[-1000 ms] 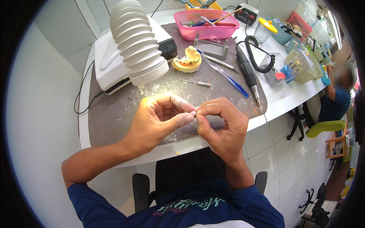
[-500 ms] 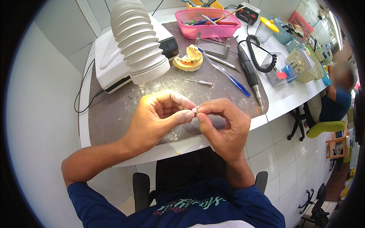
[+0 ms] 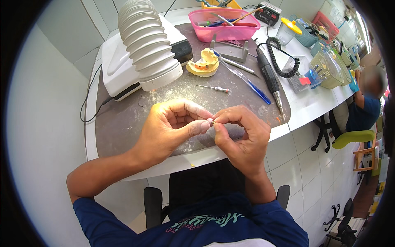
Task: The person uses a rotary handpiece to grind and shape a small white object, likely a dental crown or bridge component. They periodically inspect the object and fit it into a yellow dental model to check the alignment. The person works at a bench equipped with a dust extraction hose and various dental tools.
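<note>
Over the near part of the dusty grey mat, my left hand (image 3: 175, 125) pinches a small whitish tooth-shaped piece (image 3: 210, 122) between thumb and forefinger. My right hand (image 3: 245, 133) meets it from the other side, its thumb and forefinger closed on the same piece. Fingertips hide most of the piece, and white dust coats those of my left hand. Beyond my hands lies a thin small screwdriver (image 3: 213, 88). Farther back stands a yellow dental cast (image 3: 204, 64), with a small dark hole in its orange-pink ridge.
A ribbed white suction hose (image 3: 150, 47) hangs at the left over a white box (image 3: 117, 78). A black handpiece (image 3: 267, 72), a blue pen (image 3: 249, 84) and a grey stand (image 3: 230, 53) lie right of the cast. Behind is a pink tool tub (image 3: 224, 35). A co-worker (image 3: 364, 103) sits far right.
My fingers have shifted very slightly around the small piece, both hands still pinching it. Everything on the mat stays in place.
</note>
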Motion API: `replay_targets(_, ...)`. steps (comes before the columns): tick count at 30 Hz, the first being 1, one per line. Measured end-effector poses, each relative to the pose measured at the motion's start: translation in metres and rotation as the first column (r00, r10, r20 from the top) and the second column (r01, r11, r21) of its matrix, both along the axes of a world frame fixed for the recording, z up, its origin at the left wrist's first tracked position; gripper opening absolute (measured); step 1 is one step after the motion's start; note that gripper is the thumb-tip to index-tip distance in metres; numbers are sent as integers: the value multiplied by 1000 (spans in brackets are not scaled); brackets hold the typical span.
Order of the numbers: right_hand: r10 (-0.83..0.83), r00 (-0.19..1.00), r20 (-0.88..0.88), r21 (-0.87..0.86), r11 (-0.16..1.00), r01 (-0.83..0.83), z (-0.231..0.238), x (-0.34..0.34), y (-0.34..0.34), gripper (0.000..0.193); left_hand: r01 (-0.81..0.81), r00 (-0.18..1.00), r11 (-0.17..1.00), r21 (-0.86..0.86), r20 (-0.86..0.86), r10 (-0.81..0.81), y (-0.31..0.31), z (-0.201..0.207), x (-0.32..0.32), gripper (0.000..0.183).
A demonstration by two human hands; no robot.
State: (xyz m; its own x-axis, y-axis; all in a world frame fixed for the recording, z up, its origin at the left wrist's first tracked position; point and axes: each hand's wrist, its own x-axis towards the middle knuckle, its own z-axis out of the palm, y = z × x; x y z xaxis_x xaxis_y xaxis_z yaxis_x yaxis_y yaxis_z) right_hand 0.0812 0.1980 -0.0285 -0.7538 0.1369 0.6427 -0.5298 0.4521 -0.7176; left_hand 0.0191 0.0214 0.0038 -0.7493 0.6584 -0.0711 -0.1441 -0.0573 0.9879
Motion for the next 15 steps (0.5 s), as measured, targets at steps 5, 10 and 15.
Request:
replay_targets(5, -1, 1000, -7, 2, 1000, 1, -1, 0, 0, 12, -7, 1000, 1000, 21, -11, 7, 0, -3, 0, 21)
replay_targets(10, -6, 1000, 6, 6, 1000, 5, 2, 0, -2, 12, -8, 1000, 999, 35, 12, 8, -1, -3, 0, 17)
replay_targets(15, -14, 1000, -12, 71, 997, 15, 4, 0, -3, 12, -30, 1000, 1000, 6, 2, 30, -3, -6, 0, 15)
